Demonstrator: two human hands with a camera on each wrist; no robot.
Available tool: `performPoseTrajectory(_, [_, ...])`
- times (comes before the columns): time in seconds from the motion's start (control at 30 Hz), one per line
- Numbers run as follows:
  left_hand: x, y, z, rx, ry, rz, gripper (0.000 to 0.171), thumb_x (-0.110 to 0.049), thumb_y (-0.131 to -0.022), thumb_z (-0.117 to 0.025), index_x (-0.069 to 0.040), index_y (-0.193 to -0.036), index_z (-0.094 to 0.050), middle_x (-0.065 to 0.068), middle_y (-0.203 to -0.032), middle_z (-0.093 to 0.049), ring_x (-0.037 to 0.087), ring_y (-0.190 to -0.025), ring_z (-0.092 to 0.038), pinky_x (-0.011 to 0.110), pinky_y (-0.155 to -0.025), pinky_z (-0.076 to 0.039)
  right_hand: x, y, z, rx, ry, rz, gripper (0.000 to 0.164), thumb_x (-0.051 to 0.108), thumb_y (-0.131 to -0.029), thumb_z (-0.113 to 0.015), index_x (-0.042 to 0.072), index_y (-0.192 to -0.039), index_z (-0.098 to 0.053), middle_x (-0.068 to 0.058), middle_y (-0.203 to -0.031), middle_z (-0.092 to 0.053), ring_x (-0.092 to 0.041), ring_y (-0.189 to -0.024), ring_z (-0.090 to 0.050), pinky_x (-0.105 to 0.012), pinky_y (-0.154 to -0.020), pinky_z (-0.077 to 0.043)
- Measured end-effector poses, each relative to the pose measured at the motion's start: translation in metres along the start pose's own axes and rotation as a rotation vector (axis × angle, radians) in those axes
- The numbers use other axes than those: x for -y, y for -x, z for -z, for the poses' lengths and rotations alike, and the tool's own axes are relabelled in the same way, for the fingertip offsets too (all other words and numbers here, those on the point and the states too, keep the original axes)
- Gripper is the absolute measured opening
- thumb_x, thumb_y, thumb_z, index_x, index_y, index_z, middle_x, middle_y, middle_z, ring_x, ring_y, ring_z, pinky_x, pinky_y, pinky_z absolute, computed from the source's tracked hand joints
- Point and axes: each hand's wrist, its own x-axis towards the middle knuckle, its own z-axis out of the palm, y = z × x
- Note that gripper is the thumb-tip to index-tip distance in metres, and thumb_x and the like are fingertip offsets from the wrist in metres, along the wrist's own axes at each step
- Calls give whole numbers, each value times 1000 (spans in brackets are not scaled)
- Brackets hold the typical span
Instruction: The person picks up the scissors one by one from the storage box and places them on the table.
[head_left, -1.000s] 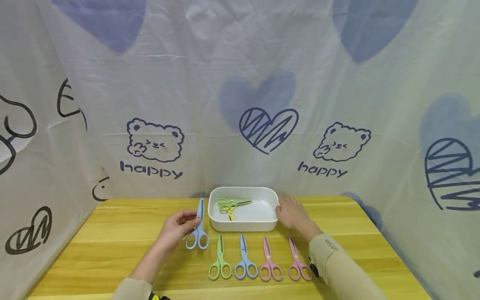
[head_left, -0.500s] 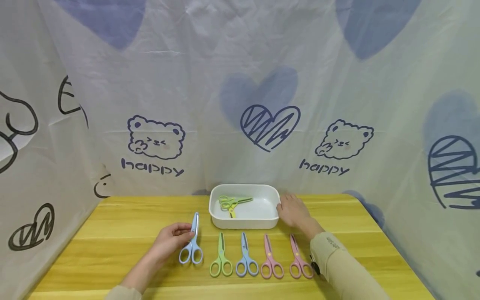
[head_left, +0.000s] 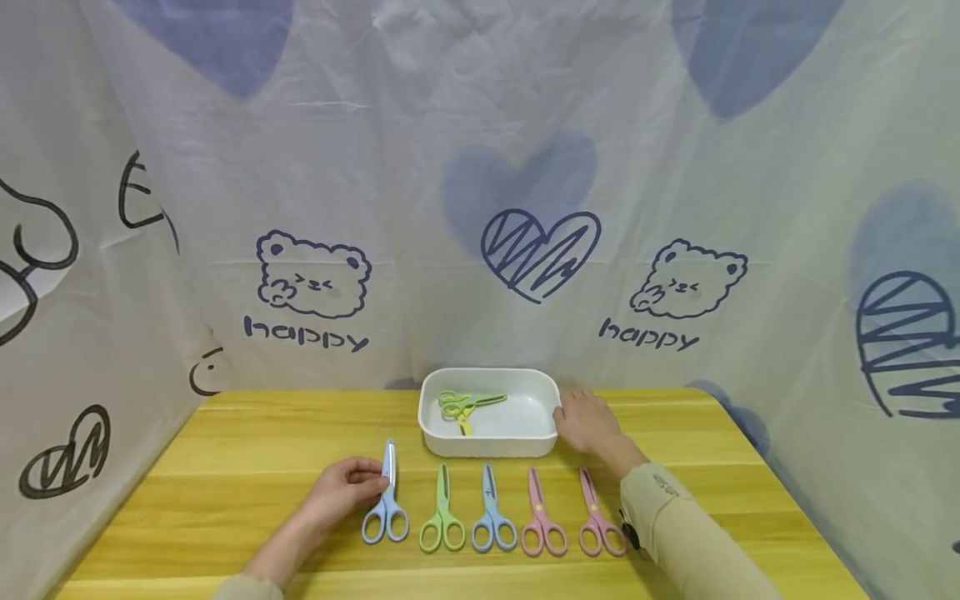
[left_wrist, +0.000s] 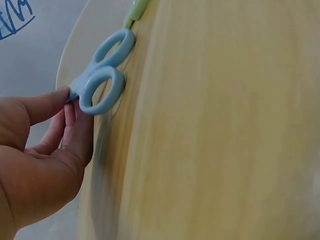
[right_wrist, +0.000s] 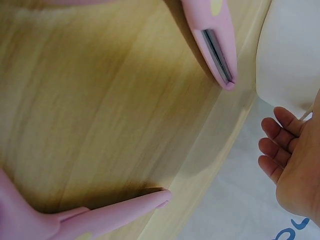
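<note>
My left hand (head_left: 341, 492) pinches a pair of light blue scissors (head_left: 386, 517) by the blades between thumb and fingers. In the left wrist view their handle loops (left_wrist: 102, 92) are close to the tabletop. To their right, a row on the table holds green scissors (head_left: 442, 529), other blue scissors (head_left: 492, 525) and two pink pairs, the nearer one (head_left: 542, 529) and the outer one (head_left: 596, 529). My right hand (head_left: 588, 423) rests against the right end of a white bin (head_left: 480, 448), its fingers loosely bent in the right wrist view; the thumb is mostly hidden there.
Inside the bin lie green scissors (head_left: 487, 400) and yellow scissors (head_left: 465, 421), overlapping. The bin stands near the back edge of the wooden table (head_left: 225, 467). A printed cloth (head_left: 420, 167) hangs behind the table and along its sides.
My left hand has brought the blue scissors from beside the bin toward me and down, to the left end of the row. My right hand has stayed at the bin.
</note>
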Motion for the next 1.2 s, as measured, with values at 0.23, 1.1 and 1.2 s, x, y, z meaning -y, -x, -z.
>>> performPoseTrajectory(0.23, [2,1,3,89,-53,2,34,-4,-95,-73,17,-118,-58,13,-97,-68,18,-85,-69,34,-80,-61,1,1,0,-3,0,3,45,24,-106,-43,-9,-135,-55,-26,-135,-59,-42,-127,-52,-57,-113,-39])
performPoseTrajectory(1.1, [-12,0,-17,-43,-266,16,23,6,-84,-78,12,-103,-66,14,-84,-69,21,-69,-69,37,-65,-62,3,4,2,2,-17,-24,48,25,-107,-42,-8,-140,-52,-26,-140,-57,-41,-129,-50,-56,-114,-37])
performPoseTrajectory(1.2, [-12,0,-16,-31,-261,28,24,4,-85,-78,11,-104,-66,14,-85,-68,20,-70,-69,37,-66,-62,3,3,1,3,-18,-23,47,25,-107,-42,-9,-139,-52,-26,-140,-57,-42,-128,-50,-56,-114,-37])
